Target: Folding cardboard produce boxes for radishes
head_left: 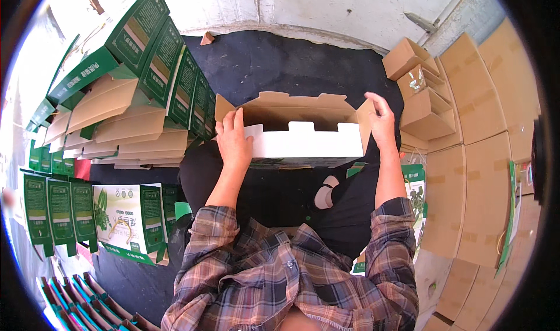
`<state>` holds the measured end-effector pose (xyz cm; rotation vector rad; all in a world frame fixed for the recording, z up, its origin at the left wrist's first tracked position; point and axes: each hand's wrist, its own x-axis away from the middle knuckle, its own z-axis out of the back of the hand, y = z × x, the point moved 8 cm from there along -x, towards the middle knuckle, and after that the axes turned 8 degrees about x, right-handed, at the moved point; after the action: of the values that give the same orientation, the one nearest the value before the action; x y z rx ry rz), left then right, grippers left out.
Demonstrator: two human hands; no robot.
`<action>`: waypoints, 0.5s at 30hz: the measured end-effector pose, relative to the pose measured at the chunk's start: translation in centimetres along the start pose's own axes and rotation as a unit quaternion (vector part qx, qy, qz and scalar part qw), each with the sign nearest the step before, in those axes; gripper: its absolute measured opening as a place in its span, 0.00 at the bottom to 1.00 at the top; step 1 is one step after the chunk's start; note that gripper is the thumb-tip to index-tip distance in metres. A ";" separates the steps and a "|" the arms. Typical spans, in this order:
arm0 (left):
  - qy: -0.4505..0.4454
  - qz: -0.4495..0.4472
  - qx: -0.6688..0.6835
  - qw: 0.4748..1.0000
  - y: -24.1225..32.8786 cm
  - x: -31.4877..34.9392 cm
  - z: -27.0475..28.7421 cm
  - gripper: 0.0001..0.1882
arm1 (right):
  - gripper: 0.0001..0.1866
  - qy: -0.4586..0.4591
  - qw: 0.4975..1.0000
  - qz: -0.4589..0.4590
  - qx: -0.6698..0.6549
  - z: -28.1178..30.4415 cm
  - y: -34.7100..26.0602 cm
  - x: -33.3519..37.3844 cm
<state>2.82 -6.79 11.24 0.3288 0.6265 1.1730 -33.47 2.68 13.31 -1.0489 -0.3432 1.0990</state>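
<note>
Between my hands, above my lap, is a cardboard gift box (306, 144), white outside and brown inside. Its top is open, with tabs standing along the front and back edges. At the box's left end, my left hand (234, 143) grips the front corner, fingers over the edge by the left side flap (224, 108). My right hand (381, 121) pinches the right side flap (365, 118), with the thumb and fingertips at its upper edge. The inside of the box is in shadow, so its bottom cannot be made out.
A tall pile of green printed boxes (143, 57) rises at my left, above a row of standing green-and-white boxes (125, 217). Lower left lie divided trays (87, 302). Large brown cartons (443, 197) line the right, with small open boxes (429, 112). Black sheeting (268, 60) covers the floor.
</note>
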 end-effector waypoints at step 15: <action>-0.093 -0.236 0.044 0.966 4.4 2.3 -2.3 0.27 | 0.31 -0.106 0.970 0.047 0.215 -5.7 -3.5 2.2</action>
<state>-1.34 -3.23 11.23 0.3379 0.5542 0.6510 -26.56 1.38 12.77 -0.5682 -0.2108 1.3055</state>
